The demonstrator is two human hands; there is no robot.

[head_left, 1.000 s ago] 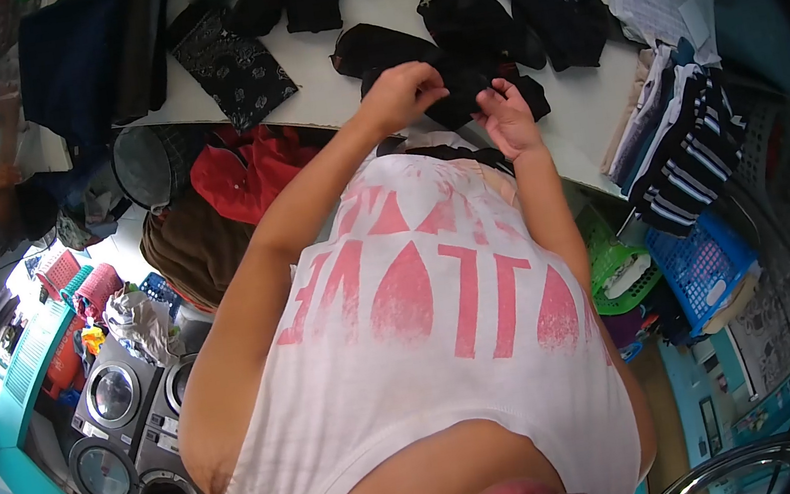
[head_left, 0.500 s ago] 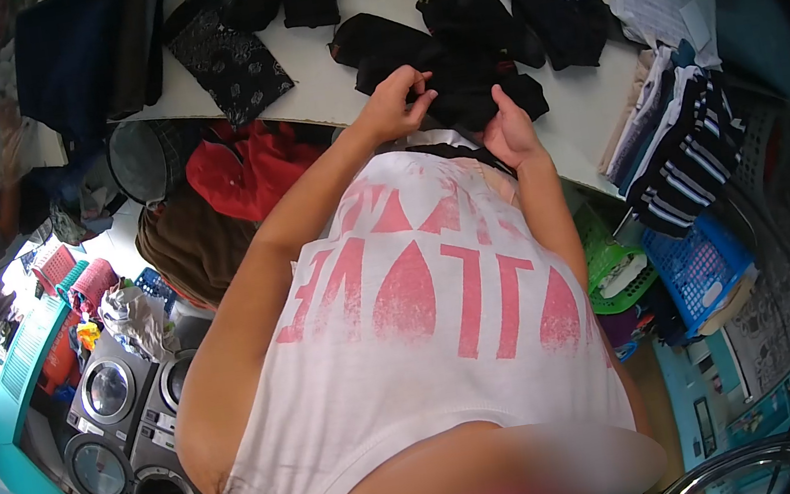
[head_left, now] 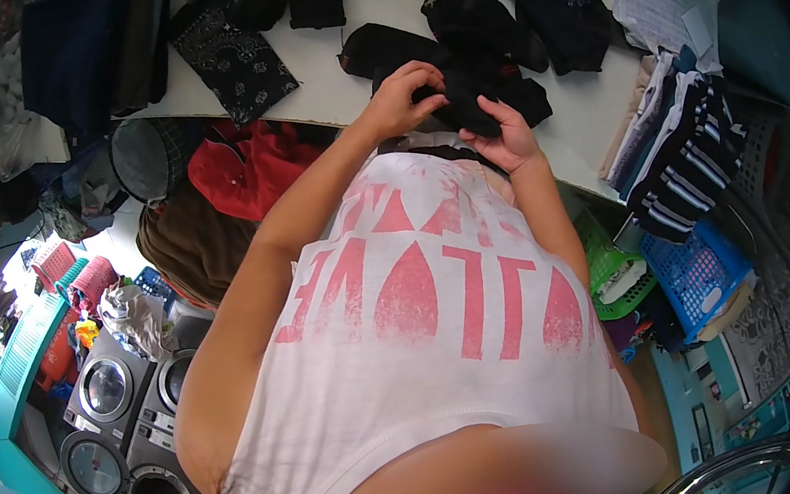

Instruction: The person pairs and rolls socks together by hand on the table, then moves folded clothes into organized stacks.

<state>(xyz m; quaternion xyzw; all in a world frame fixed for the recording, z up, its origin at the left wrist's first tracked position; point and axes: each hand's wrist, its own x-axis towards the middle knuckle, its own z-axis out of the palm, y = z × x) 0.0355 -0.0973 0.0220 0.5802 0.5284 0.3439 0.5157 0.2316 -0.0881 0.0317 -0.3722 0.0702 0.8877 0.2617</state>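
Handling blk cloth (head_left: 469, 85) btwn fingers of L hand (head_left: 398, 105) & R hand (head_left: 509, 141); can't tell if clamped. Next prob. needs firm grip.

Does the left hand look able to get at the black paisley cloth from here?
Probably yes: bare white tabletop lies between the left hand and the black paisley cloth, with nothing visibly blocking, though that hand is at the black fabric.

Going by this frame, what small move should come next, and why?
Perhaps ease both hands slightly apart to smooth the black cloth between them: the left hand and right hand are at either side of its near part, and it looks rumpled on the white table. How firmly either hand grips is unclear.
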